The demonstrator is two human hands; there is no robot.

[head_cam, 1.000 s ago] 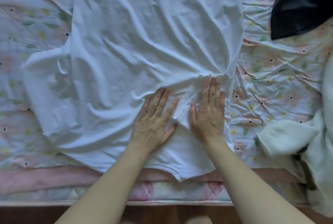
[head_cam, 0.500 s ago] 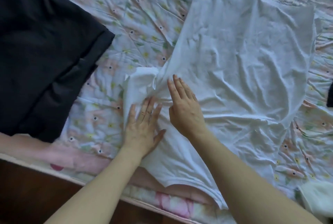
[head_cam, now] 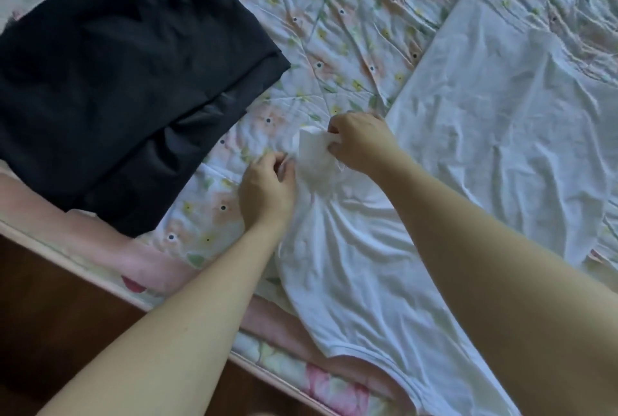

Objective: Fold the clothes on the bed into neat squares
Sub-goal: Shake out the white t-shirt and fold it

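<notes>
A white T-shirt [head_cam: 495,134] lies spread on the floral bed sheet [head_cam: 337,31], its neckline near the bed's front edge. Its left sleeve [head_cam: 312,148] is bunched up between my hands. My left hand [head_cam: 267,188] pinches the sleeve's near edge with curled fingers. My right hand [head_cam: 361,143] grips the sleeve's far side, fingers curled into the cloth. Wrinkles fan out from the sleeve across the shirt's shoulder.
A folded black garment [head_cam: 117,81] lies to the left on the bed. The bed's front edge [head_cam: 140,295] runs diagonally at lower left, with a dark wooden floor [head_cam: 50,332] beyond it.
Both hands left the flat shirt, where they pressed with straight fingers, and took hold of the left sleeve. My view swung left, bringing the black garment in.
</notes>
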